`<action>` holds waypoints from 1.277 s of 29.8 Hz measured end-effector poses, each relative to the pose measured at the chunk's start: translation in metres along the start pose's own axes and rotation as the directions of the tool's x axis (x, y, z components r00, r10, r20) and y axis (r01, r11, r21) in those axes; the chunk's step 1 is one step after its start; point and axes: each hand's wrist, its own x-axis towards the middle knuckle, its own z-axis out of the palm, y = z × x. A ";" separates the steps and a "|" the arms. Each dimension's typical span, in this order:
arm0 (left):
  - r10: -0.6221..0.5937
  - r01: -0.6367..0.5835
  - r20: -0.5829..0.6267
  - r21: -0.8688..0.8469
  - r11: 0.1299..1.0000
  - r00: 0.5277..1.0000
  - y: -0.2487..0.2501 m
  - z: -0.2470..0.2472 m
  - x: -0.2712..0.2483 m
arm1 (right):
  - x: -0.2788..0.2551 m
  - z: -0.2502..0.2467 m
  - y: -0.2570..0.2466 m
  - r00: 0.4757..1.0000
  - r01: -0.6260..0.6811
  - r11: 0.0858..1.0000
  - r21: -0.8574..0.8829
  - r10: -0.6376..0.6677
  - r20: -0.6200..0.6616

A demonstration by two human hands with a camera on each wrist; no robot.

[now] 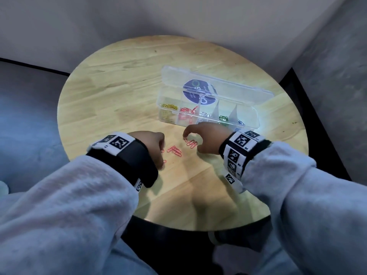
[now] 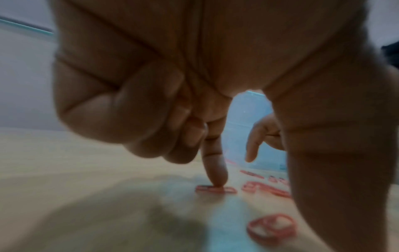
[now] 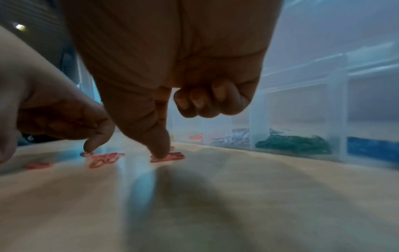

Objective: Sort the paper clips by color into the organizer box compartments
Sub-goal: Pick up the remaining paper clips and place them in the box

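Note:
A clear organizer box stands open on the table, its lid lying back. Its compartments hold yellow, red, silver, green and blue clips. Several loose red clips lie in front of it, between my hands. My left hand has its index fingertip pressing straight down on one red clip, the other fingers curled. My right hand arches over a second cluster. One fingertip touches a red clip that lies flat on the table.
The round wooden table stands against grey walls at the back and right. Its front edge runs just behind my wrists. Another red clip lies close under my left thumb. Grey sleeves and tagged wrist bands cover both forearms.

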 end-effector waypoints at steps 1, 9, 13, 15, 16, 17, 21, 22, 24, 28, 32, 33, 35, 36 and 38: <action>-0.009 0.009 0.006 0.030 1.000 1.000 0.001 0.003 0.002 | 0.003 0.000 0.000 1.000 0.009 0.999 -0.033 -0.008 0.019; 0.026 -0.025 -0.010 0.075 0.997 1.000 0.004 0.003 0.008 | 0.014 0.003 0.005 0.998 -0.062 0.998 -0.030 0.061 -0.022; 0.003 0.002 -0.054 0.091 0.996 0.999 0.002 0.004 0.010 | 0.011 0.004 0.006 0.995 -0.076 0.997 -0.016 0.075 -0.062; 0.001 0.004 -0.067 0.073 0.997 0.998 0.002 0.004 0.010 | 0.009 0.004 0.004 0.996 -0.058 0.998 -0.014 0.057 -0.066; 0.001 0.003 -0.064 0.071 0.997 0.998 0.003 0.004 0.010 | 0.008 0.003 0.003 0.998 -0.044 0.999 -0.023 0.043 -0.054; 0.003 0.001 -0.056 0.073 0.997 0.998 0.003 0.004 0.010 | 0.007 0.003 0.002 0.999 -0.035 0.999 -0.031 0.034 -0.037; 0.008 -0.006 -0.022 0.087 0.996 1.000 0.007 0.003 0.009 | 0.007 0.003 -0.002 0.997 -0.069 0.998 0.003 0.069 -0.020; 0.005 -0.003 -0.015 0.088 0.996 1.000 0.007 0.003 0.009 | 0.008 0.002 -0.002 0.997 -0.077 0.997 0.023 0.078 -0.009; -0.015 0.015 -0.001 0.092 0.996 1.000 0.008 0.004 0.010 | 0.008 0.002 -0.003 0.997 -0.080 0.996 0.051 0.078 0.029; -0.038 0.036 0.013 0.155 0.987 0.999 0.009 0.007 0.010 | 0.005 0.008 -0.001 0.993 -0.112 0.991 0.070 0.109 0.049; -0.042 0.037 0.032 0.143 0.989 0.999 0.008 0.008 0.007 | 0.001 0.013 0.005 0.989 -0.137 0.978 0.155 0.126 0.083; -0.040 0.035 0.038 0.114 0.993 0.998 0.007 0.006 0.006 | 0.000 0.013 0.006 0.987 -0.142 0.975 0.173 0.127 0.095; -0.021 0.021 0.064 0.003 1.000 0.998 0.005 0.000 0.004 | -0.003 0.014 0.007 0.985 -0.153 0.968 0.200 0.132 0.115; -0.003 0.010 0.088 -0.077 0.997 0.996 0.004 -0.004 0.002 | -0.005 0.016 0.007 0.983 -0.158 0.966 0.207 0.134 0.127; 0.053 -0.013 0.146 -0.263 0.965 0.988 0.001 -0.012 -0.001 | -0.008 0.018 0.006 0.979 -0.170 0.960 0.221 0.139 0.153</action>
